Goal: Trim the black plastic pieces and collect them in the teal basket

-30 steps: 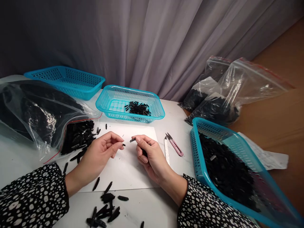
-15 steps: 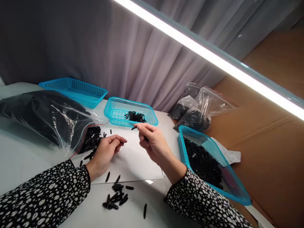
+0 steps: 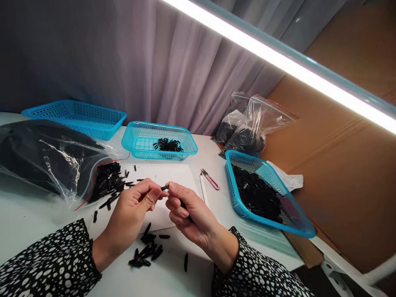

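Observation:
Between the fingertips of both hands is a small black piece (image 3: 164,187), above a white sheet (image 3: 182,171). My left hand (image 3: 133,210) pinches its left end. My right hand (image 3: 193,214) pinches its right end, and more black pieces show under its curled fingers. Left of my left hand, a heap of black pieces (image 3: 108,179) spills from the mouth of a large clear bag (image 3: 46,159). Several loose black pieces (image 3: 148,249) lie in front of the sheet, below my hands.
A blue basket (image 3: 128,142) with some black pieces stands behind the sheet, another blue basket (image 3: 116,126) at the back left. On the right is a fuller basket (image 3: 230,185), with pink snips (image 3: 212,180) and a white ruler (image 3: 204,192) beside it. Small bags (image 3: 247,136) stand behind.
My right hand has come down to meet my left hand, and both now pinch the small black piece. The view has shifted, and the snips and ruler have come into sight.

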Motion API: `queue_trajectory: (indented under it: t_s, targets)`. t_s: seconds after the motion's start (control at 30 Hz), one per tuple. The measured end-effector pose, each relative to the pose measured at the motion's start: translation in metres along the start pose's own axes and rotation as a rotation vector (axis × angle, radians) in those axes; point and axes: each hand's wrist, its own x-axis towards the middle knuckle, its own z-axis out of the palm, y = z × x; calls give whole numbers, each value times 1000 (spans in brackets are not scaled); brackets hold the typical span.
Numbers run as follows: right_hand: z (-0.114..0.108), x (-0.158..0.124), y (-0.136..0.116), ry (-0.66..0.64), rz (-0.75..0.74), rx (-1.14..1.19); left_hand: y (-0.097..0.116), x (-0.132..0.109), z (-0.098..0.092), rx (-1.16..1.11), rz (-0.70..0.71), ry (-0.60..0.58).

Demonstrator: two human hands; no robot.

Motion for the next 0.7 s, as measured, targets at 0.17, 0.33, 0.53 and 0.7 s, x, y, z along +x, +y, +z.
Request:
queue_trajectory:
  t_s: [0.17,0.33,0.53,0.7]
  targets:
    - [-8,-2,3,-45,84,70,4,-2,0,79,39,-38]
    - [-10,-1,3,-83,122,89,7,-2,0,156,120,-38]
    - [-12,-1,4,-99,106,118,11,-1,1,190,145,-42]
    - [-9,4,-6,82,15,-7,16,18,-12,157,-65,-29]
